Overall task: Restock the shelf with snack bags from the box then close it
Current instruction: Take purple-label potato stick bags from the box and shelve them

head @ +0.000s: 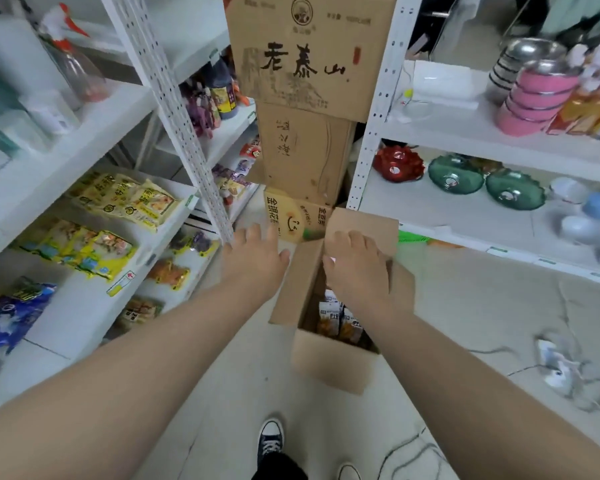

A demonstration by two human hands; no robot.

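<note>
- The cardboard box (329, 365) sits on the floor in the aisle, just in front of the person's feet, between the snack shelf (84, 299) on the left and a shelf of bowls on the right.
- Its top is open: the far flap (364, 223) stands up, a left flap (298, 285) leans outward, and snack bags (340, 318) show upright inside, so the box is not yet emptied.
- The right hand (355, 265) lies over the box's opening with its fingers spread against the far flap; it holds nothing that can be seen, though whether the fingertips pinch the flap's edge cannot be told.
- The left hand (255, 252) hovers just left of the box, palm down, fingers loosely apart and empty, near the left flap but apart from it.
- Judging by this, the step in hand looks like work on the flaps, either holding them back to get at the bags or beginning to fold them shut; the picture does not settle which.
- With bags left inside and bare room on the snack shelf, the likelier need is to reach down past the flaps, grip a bag by its top and carry it left to the shelf.
- If closing comes next, the far flap must be pressed down first and the left flap folded over it.
</note>
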